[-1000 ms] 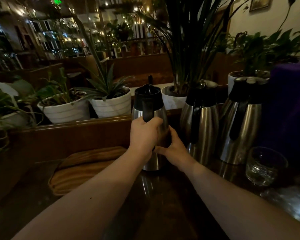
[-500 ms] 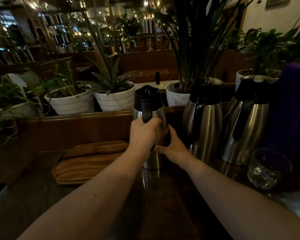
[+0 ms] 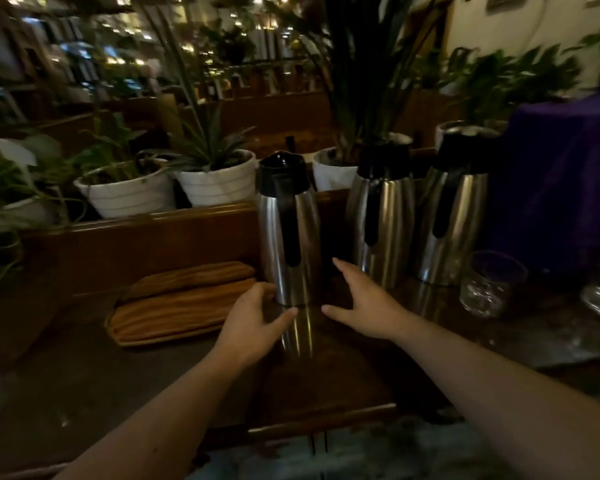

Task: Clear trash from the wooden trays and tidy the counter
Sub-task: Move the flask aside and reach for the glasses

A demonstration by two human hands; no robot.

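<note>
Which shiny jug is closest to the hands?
The leftmost steel jug, standing beside the folded brown cloths. Both open hands, left hand and right hand, flank its base; the other two jugs stand farther right.

Single head-worn wide-angle view, looking forward and down across the dark counter [image 3: 84,393]. Close in: forearms entering from the lower corners, steel jugs [image 3: 290,233] at centre frame, potted plants [image 3: 215,181] blurred across the upper half.

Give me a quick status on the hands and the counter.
Both hands open, left hand, right hand, flanking leftmost steel carafe. Carafe upright on counter. Nothing blocking.
</note>
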